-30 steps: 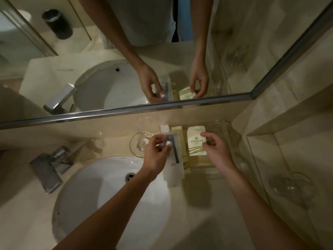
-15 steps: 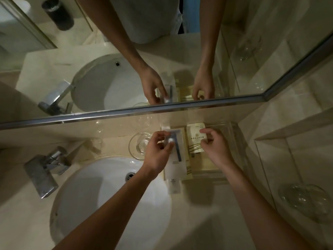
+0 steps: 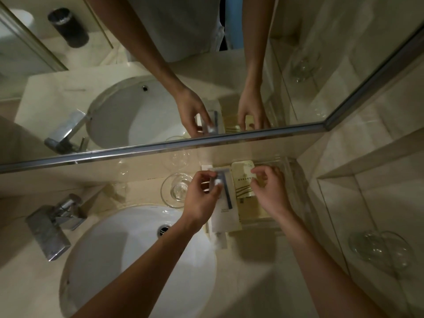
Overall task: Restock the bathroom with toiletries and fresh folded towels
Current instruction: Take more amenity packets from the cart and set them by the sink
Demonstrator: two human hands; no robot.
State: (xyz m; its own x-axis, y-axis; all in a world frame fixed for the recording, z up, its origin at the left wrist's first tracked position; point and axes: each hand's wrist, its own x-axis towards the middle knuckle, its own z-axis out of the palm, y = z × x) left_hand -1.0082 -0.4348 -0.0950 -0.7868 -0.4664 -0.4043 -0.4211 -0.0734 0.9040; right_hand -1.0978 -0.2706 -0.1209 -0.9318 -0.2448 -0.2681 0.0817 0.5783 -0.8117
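The sink (image 3: 128, 260) is white with a chrome drain (image 3: 163, 229), and the tap (image 3: 52, 228) is silver. The counter (image 3: 252, 283) is cream. The packet (image 3: 223, 220) is white with small dark print, and the razor (image 3: 228, 196) in it is dark grey with a pale head. The sachet (image 3: 244, 189) is pale yellow, with a small emblem, a line of print and darker wavy stripes. The glass (image 3: 176, 190) and tray (image 3: 291, 180) are clear. The mirror frame (image 3: 160, 146) is silver, and the bin (image 3: 67, 27) reflected above it is black.
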